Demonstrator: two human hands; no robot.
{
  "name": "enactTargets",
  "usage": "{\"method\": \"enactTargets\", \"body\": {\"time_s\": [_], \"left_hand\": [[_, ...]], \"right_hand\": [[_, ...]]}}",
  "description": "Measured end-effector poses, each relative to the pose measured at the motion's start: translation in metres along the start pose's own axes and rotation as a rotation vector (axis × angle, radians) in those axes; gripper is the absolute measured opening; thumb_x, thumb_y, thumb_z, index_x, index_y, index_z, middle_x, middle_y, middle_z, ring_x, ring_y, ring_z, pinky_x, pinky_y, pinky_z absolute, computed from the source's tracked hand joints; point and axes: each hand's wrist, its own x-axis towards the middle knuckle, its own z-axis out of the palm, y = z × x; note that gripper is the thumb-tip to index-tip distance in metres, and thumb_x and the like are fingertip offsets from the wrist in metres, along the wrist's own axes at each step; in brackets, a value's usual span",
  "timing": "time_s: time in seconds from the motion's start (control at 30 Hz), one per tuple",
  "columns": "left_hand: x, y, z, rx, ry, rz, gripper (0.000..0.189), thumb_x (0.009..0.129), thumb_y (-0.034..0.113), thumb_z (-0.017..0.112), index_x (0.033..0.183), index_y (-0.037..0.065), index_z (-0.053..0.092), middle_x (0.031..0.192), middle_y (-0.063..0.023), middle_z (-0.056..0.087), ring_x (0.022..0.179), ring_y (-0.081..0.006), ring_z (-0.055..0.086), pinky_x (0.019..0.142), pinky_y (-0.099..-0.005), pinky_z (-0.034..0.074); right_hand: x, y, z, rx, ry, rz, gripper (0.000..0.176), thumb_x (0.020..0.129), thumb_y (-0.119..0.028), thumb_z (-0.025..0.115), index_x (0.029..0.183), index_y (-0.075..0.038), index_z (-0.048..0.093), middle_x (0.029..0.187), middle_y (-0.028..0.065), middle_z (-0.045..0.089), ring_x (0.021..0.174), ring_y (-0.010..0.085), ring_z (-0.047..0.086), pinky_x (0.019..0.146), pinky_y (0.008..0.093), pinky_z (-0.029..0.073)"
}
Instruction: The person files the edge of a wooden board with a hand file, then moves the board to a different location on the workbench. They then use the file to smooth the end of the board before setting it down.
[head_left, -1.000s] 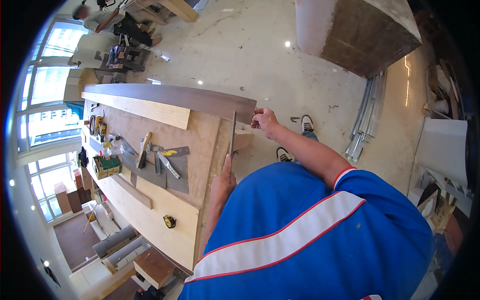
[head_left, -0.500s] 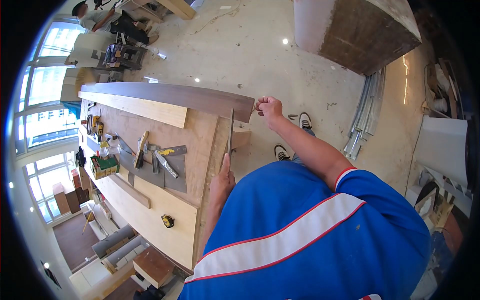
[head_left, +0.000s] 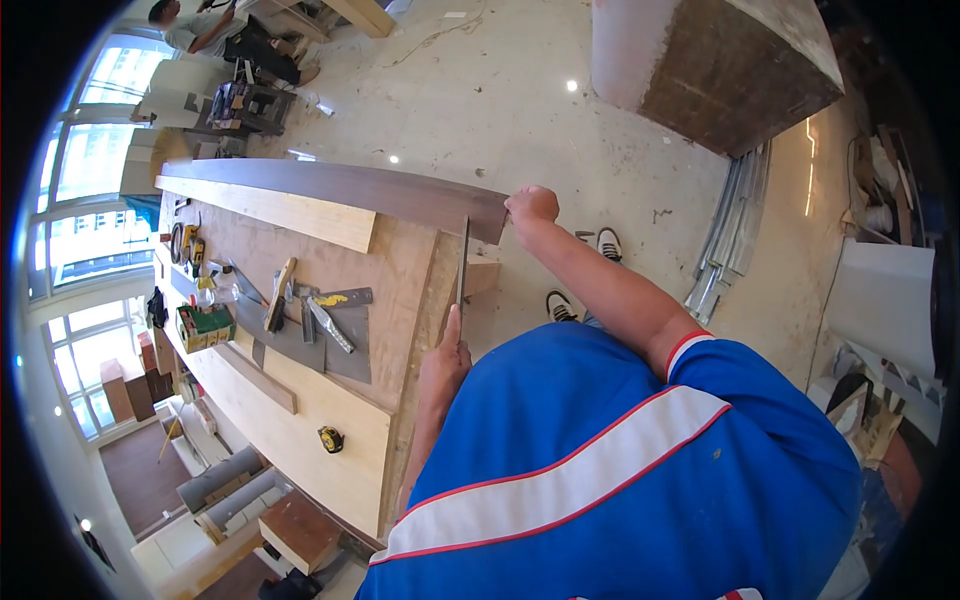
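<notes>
A long dark brown board lies along the far side of the workbench, its near end jutting past the bench edge. My right hand has its fingers closed at that end, fingertips at the board's corner. My left hand is closed around the lower end of a long thin metal blade, index finger stretched along it. The blade's far tip overlaps the brown board close to its end. Beside the brown board lies a pale wooden plank.
On the workbench are a tape measure, a green box, a utility knife, a wood-handled tool and a yellow drill. Metal channels lie on the floor at right. A person is at the upper left.
My right hand has moved slightly left, from just off the brown board's end to fingertips against it. My left hand and the blade have hardly moved.
</notes>
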Motion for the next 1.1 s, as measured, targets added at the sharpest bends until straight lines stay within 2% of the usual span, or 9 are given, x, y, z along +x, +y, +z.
{"method": "enactTargets", "body": {"time_s": [0.07,0.17,0.37,0.67,0.77,0.97,1.07,1.1], "left_hand": [[0.000,-0.001,0.001,0.000,0.003,0.004,0.067,0.098,0.017,0.051,0.159,0.029,0.026,0.083,-0.0283,0.066,0.074,-0.0467,0.065,0.070,-0.0551,0.049],[0.001,-0.001,0.003,-0.016,0.001,0.005,0.067,0.098,0.017,0.051,0.159,0.029,0.026,0.083,-0.0283,0.066,0.074,-0.0469,0.065,0.070,-0.0552,0.049],[-0.001,0.002,0.003,-0.010,0.007,0.011,0.068,0.098,0.016,0.051,0.160,0.029,0.025,0.082,-0.0290,0.065,0.074,-0.0470,0.065,0.070,-0.0552,0.049],[-0.002,0.009,0.000,0.035,-0.005,-0.022,0.067,0.098,0.016,0.050,0.160,0.027,0.026,0.082,-0.0294,0.065,0.074,-0.0461,0.065,0.070,-0.0542,0.049],[-0.002,0.012,-0.002,0.024,-0.003,-0.025,0.066,0.098,0.016,0.050,0.159,0.026,0.027,0.082,-0.0295,0.065,0.074,-0.0461,0.065,0.070,-0.0538,0.049],[-0.001,0.010,0.000,0.001,-0.006,-0.015,0.065,0.099,0.016,0.049,0.159,0.026,0.028,0.081,-0.0299,0.064,0.073,-0.0464,0.065,0.069,-0.0540,0.049],[-0.002,0.009,0.000,-0.008,0.001,0.001,0.065,0.099,0.016,0.049,0.159,0.025,0.028,0.080,-0.0302,0.064,0.073,-0.0466,0.065,0.069,-0.0545,0.049],[-0.003,0.008,0.001,-0.014,0.001,0.004,0.065,0.099,0.016,0.049,0.159,0.025,0.027,0.080,-0.0303,0.064,0.073,-0.0467,0.065,0.069,-0.0547,0.048]], "right_hand": [[-0.014,-0.013,-0.008,0.065,0.005,0.041,0.012,0.078,0.004,0.073,0.087,0.001,0.065,0.078,0.0092,0.068,0.061,0.0166,0.064,0.051,0.0308,0.051],[0.005,-0.006,-0.005,0.251,-0.081,0.152,0.010,0.079,0.006,0.070,0.082,0.000,0.063,0.075,0.0082,0.065,0.059,0.0172,0.062,0.051,0.0313,0.050],[0.003,-0.007,-0.010,0.326,-0.174,0.141,0.012,0.081,0.005,0.068,0.080,-0.003,0.060,0.072,0.0065,0.062,0.063,0.0176,0.061,0.053,0.0328,0.053],[0.015,0.023,-0.019,0.413,-0.464,-0.100,0.017,0.083,0.002,0.066,0.096,-0.005,0.058,0.080,0.0051,0.061,0.064,0.0162,0.061,0.062,0.0344,0.057],[-0.005,0.027,-0.042,0.389,-0.506,-0.091,0.014,0.083,0.000,0.067,0.094,-0.004,0.059,0.079,0.0057,0.061,0.064,0.0160,0.061,0.061,0.0341,0.057],[0.001,0.035,-0.056,0.268,-0.384,0.047,0.013,0.082,0.000,0.068,0.094,-0.001,0.062,0.080,0.0060,0.063,0.063,0.0153,0.060,0.060,0.0330,0.057],[0.009,0.034,-0.044,0.147,-0.311,-0.141,0.017,0.080,0.004,0.069,0.096,0.001,0.063,0.081,0.0053,0.063,0.064,0.0143,0.060,0.059,0.0319,0.056],[0.010,0.030,-0.039,0.203,-0.302,-0.139,0.018,0.080,0.006,0.069,0.096,0.001,0.063,0.082,0.0058,0.064,0.065,0.0142,0.061,0.059,0.0312,0.055]]}}
